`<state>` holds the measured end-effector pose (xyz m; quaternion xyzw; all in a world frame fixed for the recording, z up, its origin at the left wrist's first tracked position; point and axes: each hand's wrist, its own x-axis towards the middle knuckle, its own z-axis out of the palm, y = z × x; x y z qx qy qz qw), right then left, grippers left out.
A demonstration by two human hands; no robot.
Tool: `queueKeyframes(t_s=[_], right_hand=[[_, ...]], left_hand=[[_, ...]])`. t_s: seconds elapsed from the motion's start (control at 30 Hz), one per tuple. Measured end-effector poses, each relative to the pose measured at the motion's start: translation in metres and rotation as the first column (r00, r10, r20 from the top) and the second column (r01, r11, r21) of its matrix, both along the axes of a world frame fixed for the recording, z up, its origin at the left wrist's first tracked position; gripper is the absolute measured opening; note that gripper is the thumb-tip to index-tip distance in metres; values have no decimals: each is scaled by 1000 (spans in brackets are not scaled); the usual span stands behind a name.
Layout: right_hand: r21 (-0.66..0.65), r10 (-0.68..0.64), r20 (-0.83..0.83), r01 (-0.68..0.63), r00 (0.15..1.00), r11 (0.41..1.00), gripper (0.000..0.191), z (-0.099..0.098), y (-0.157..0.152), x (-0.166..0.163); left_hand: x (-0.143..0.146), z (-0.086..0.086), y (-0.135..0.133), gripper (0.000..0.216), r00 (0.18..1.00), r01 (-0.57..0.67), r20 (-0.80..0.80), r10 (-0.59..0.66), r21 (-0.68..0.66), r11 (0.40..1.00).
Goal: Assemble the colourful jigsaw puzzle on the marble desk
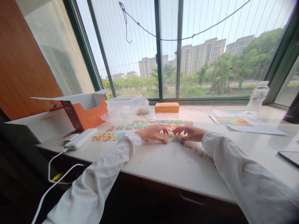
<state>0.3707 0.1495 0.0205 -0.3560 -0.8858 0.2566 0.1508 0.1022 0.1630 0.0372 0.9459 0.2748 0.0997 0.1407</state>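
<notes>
A partly joined jigsaw puzzle [171,137] lies flat on the pale tabletop, its colourful pieces mostly orange, yellow, blue and green. My left hand [153,133] reaches over it from the left, fingers curved, thumb toward the near edge, around puzzle pieces. From the right, my right hand [190,133] bends its fingers and thumb around pieces of the same section. The fingertips of both hands come close together there. More loose puzzle pieces [107,137] lie in rows left of my left hand. Each hand covers some of the pieces beneath it.
An open orange box [90,113] stands at the left, with a white power strip [80,139] before it. Behind are a clear plastic bag [123,109] and a small orange box [166,107]. At right are a picture sheet [231,120], a water bottle [257,98] and a dark-screened device [291,157].
</notes>
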Motion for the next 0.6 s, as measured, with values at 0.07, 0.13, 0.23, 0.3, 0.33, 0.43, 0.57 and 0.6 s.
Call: queueKeyframes(t_s=[0.07,0.13,0.23,0.3,0.33,0.43,0.57,0.6], right_hand=[[11,3,7,-3,1000,1000,50,-1,-1,-1],[14,-8,11,8,1000,1000,49,-2,-1,-2],[16,-25,14,25,1000,1000,51,-3,-2,-3],[25,-36,9,36,999,999,53,-3,-2,-3],[35,-45,0,45,999,998,53,-3,-2,-3],[93,-112,-57,117,992,989,47,-2,-1,-1],[166,-229,-140,251,963,954,43,-6,3,-1],[185,-244,-152,270,958,945,42,-8,4,-1]], left_hand=[[0,1,0,54,1000,8,-3,-8,-3,1000],[0,2,-1,54,1000,11,-5,-11,-5,1000],[0,1,-3,55,1000,6,-1,-6,1,1000],[-1,0,-2,56,1000,3,-2,-3,-5,1000],[-2,0,0,57,1000,3,-4,-3,-9,1000],[-12,0,13,51,997,-78,22,78,19,997],[-49,3,40,37,879,-477,78,471,171,862],[-62,4,46,36,813,-578,63,579,205,790]])
